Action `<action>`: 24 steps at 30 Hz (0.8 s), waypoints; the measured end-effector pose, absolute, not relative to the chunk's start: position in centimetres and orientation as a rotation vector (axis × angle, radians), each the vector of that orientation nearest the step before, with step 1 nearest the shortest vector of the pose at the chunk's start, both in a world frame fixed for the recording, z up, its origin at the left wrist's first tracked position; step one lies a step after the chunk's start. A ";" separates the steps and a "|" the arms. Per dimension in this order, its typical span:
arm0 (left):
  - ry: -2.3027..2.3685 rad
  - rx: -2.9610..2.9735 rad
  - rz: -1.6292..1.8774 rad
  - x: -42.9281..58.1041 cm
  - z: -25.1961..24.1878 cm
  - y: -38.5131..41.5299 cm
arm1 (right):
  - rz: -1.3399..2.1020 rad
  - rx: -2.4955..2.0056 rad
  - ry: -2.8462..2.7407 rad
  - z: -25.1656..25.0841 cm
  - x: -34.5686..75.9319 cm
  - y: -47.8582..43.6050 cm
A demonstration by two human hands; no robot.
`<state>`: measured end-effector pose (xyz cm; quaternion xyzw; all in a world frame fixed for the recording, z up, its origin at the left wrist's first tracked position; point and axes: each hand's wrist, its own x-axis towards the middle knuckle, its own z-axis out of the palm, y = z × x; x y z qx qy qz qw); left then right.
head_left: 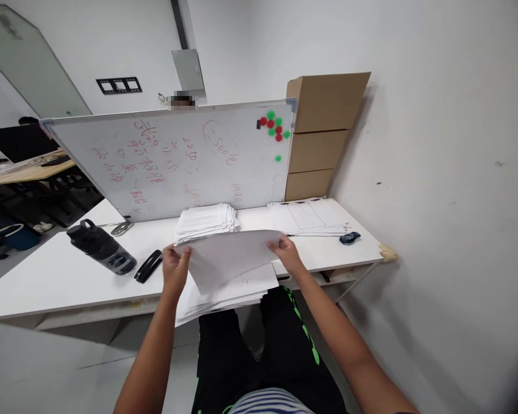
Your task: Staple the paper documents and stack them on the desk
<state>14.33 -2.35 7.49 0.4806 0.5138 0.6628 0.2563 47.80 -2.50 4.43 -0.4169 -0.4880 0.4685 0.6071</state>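
A white sheet of paper is held up at a tilt between my two hands; whether it is one sheet or more I cannot tell. My left hand pinches its left edge, thumb on the near face. At the upper right corner my right hand grips it the same way. Below the sheet lies a loose paper stack that juts over the desk's front edge. Behind it, against the whiteboard, sits another paper pile with uneven edges.
Left of my hands are a black stapler and a dark water bottle. Flat papers and a small dark blue object lie right on the desk. A whiteboard and cardboard boxes stand behind.
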 end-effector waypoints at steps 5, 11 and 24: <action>1.360 1.094 1.398 13.3 1.8 -2.4 | 1.186 -1.064 -1.192 1.0 46.0 -2.9; 1.457 1.124 1.649 14.1 4.5 -3.3 | 1.023 -1.042 -1.185 4.0 46.2 -3.5; 1.379 1.202 1.536 15.4 0.2 -1.6 | 0.932 -1.220 -1.142 -0.2 45.7 -2.0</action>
